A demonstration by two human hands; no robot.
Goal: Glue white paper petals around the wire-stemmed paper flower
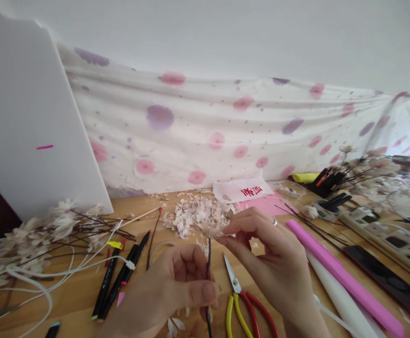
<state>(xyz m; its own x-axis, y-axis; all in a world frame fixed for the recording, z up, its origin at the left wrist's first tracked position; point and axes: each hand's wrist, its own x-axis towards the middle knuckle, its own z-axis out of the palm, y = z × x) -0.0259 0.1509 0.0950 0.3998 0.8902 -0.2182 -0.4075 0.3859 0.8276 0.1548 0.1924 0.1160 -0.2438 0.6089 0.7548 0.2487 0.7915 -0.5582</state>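
A thin dark stem (pixel 209 258) stands nearly upright at the lower middle, held between the thumb and fingers of my left hand (pixel 180 286). Pale petals (pixel 210 230) sit at the stem's top. My right hand (pixel 268 253), with a ring on one finger, pinches the petals from the right with thumb and forefinger. Behind them lies a heap of loose pale petals (pixel 191 213), which blends with the held ones. Scissors-like pliers (pixel 236 284) with red and yellow handles lie between my hands, their tips pointing up and left.
Petal-covered stems (pixel 50 230), white cables (pixel 46 293) and black markers (pixel 108 281) lie left. Right are a pink roll (pixel 345 277), a white roll (pixel 335 291), a black case (pixel 388 277) and a power strip (pixel 395 239). Flowered cloth (pixel 191 126) hangs behind.
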